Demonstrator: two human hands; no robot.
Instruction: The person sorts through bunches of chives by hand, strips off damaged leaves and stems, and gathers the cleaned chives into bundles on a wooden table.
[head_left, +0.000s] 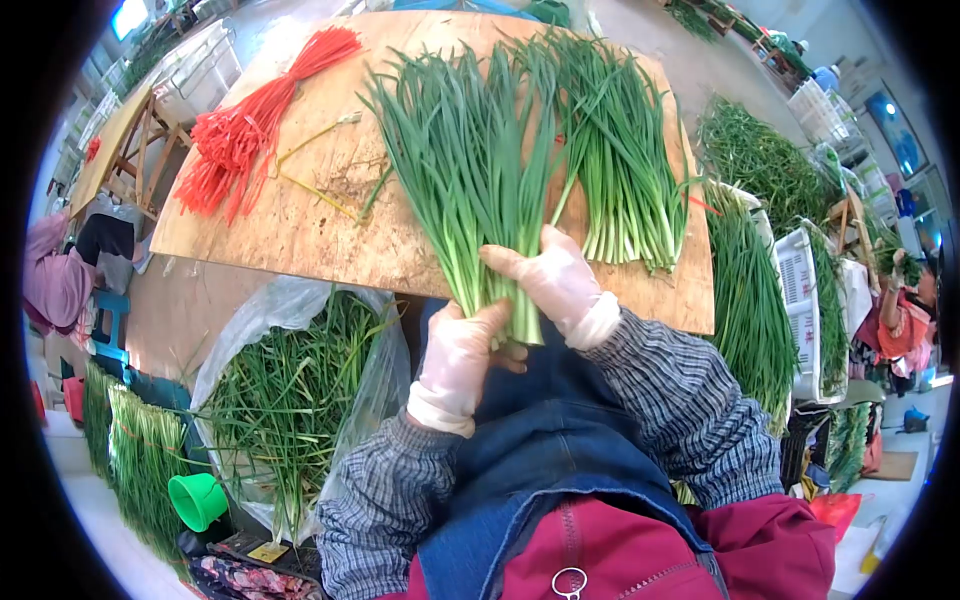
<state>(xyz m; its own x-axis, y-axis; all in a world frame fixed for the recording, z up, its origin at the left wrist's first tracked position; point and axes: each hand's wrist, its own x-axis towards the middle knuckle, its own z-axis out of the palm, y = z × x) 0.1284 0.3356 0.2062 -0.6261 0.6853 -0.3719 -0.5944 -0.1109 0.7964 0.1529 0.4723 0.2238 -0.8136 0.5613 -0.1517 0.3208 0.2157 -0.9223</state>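
A bunch of Chinese chives (450, 170) lies over the near edge of the wooden board, its leaves pointing away from me. My left hand (458, 362), in a pale thin glove, is wrapped round the lower stems. Above and to the right, my gloved right hand (556, 282) grips the same bunch, thumb across the stalks. The cut ends stick out between both hands. Right of it, a second pile of chives (625, 170) rests on the board. Fingers on the far side of the stems are partly hidden.
Red plastic ties (245, 135) are heaped on the board's (330, 240) left, near yellowed stalks. A plastic-lined container of loose greens (290, 390) stands below left, beside a green bucket (198, 502). More chives (745, 310) and a white crate (803, 310) are at right. Other people sit at both sides.
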